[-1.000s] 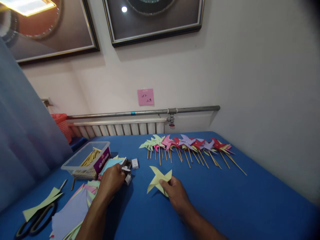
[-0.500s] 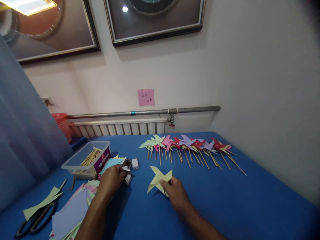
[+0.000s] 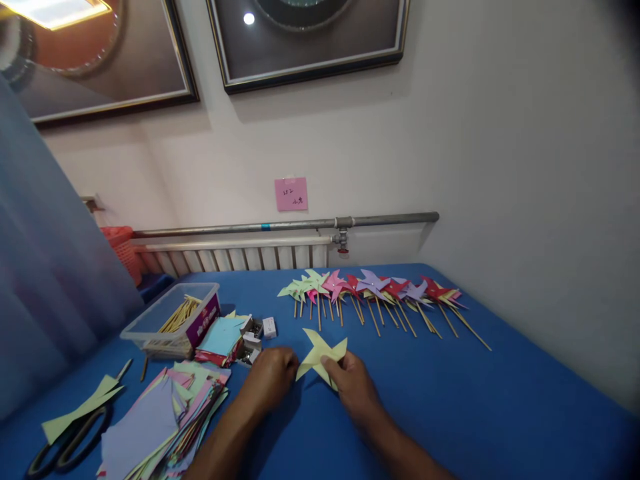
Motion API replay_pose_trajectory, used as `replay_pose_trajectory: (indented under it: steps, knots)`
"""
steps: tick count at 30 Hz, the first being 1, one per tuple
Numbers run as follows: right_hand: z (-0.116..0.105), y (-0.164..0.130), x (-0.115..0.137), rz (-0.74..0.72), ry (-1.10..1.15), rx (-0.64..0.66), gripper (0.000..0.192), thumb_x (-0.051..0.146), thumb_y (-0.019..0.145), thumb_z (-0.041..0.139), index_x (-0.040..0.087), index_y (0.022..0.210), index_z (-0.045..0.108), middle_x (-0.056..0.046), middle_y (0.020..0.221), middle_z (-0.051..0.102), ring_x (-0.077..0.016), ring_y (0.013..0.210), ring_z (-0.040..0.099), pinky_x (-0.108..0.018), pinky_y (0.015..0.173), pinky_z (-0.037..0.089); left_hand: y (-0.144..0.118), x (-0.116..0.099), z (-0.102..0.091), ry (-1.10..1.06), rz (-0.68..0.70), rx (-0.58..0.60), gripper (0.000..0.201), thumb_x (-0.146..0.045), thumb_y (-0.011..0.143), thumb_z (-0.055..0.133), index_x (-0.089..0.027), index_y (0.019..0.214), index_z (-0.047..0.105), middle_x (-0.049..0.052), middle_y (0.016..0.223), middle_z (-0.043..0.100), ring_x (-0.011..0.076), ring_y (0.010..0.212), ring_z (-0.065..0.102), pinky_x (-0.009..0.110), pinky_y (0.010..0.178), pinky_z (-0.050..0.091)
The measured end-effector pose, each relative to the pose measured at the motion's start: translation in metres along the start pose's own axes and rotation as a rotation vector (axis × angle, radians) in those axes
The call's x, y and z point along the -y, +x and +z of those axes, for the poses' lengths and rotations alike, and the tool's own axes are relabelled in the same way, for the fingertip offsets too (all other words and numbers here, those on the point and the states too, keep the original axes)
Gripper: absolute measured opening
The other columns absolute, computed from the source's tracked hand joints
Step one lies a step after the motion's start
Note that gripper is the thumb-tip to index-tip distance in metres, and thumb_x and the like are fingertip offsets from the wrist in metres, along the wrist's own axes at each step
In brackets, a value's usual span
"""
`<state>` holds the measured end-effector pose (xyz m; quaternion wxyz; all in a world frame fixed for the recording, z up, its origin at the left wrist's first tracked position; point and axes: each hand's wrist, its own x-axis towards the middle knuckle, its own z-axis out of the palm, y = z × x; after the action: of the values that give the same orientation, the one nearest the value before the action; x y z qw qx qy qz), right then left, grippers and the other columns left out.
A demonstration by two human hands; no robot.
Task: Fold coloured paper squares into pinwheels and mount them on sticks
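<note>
A pale yellow paper pinwheel [image 3: 315,355], folded and without a stick, is pinched at its centre by my right hand [image 3: 354,385], thumb on top. My left hand [image 3: 276,373] is closed just left of the pinwheel, its fingertips close to one blade; anything between them is too small to make out. Behind my left hand stand small open boxes of metal pins [image 3: 249,348], with a small white box [image 3: 269,327] beside them.
Finished pinwheels on sticks [image 3: 373,285] lie in a row at the back. To the left are a plastic tub of sticks [image 3: 173,317], blue paper squares [image 3: 223,335], a stack of coloured paper [image 3: 145,417] and black-handled scissors [image 3: 83,440] under a yellow paper piece.
My left hand has moved right and toward me, from the pin boxes to beside the pinwheel. My right hand keeps its hold on the pinwheel, almost in the same place.
</note>
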<state>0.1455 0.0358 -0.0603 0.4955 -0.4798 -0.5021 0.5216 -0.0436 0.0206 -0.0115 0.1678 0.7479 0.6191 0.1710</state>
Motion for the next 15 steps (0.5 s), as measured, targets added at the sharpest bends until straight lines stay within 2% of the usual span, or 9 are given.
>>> replay_pose_trajectory:
  steps: [2, 5, 10, 15]
  knots:
    - [0.000, 0.001, -0.001, -0.004, -0.021, -0.014, 0.037, 0.050, 0.077, 0.072, 0.016, 0.091, 0.081, -0.006, 0.078, 0.081, -0.0250, 0.071, 0.071, -0.032, 0.065, 0.055, 0.001, -0.003, 0.004, 0.165, 0.000, 0.031, 0.026, -0.014, 0.094, 0.053, -0.018, 0.086, 0.078, 0.013, 0.097, 0.081, 0.0259, 0.093, 0.074, 0.031, 0.076, 0.042]
    - [0.000, 0.001, -0.002, -0.015, -0.024, -0.013, 0.037, 0.051, 0.079, 0.070, 0.017, 0.091, 0.081, -0.006, 0.077, 0.080, -0.0249, 0.071, 0.071, -0.032, 0.065, 0.054, 0.000, -0.008, 0.004, 0.279, 0.007, 0.080, 0.028, -0.020, 0.100, 0.053, -0.019, 0.092, 0.080, 0.016, 0.104, 0.081, 0.0297, 0.099, 0.076, 0.033, 0.078, 0.044]
    - [-0.001, -0.002, 0.001, -0.010, -0.006, 0.007, 0.038, 0.051, 0.079, 0.070, 0.018, 0.095, 0.081, -0.006, 0.080, 0.081, -0.0246, 0.072, 0.070, -0.032, 0.066, 0.053, -0.005, -0.013, -0.002, 0.292, 0.034, 0.107, 0.030, -0.015, 0.101, 0.050, -0.019, 0.094, 0.079, 0.015, 0.107, 0.081, 0.0283, 0.102, 0.077, 0.031, 0.079, 0.045]
    - [-0.002, -0.004, 0.006, 0.003, -0.045, -0.021, 0.036, 0.050, 0.077, 0.070, 0.017, 0.088, 0.080, -0.004, 0.075, 0.077, -0.0224, 0.067, 0.066, -0.030, 0.062, 0.050, -0.007, -0.014, -0.005, 0.295, 0.052, 0.112, 0.029, -0.011, 0.099, 0.050, -0.019, 0.096, 0.077, 0.015, 0.107, 0.081, 0.0283, 0.102, 0.077, 0.031, 0.079, 0.044]
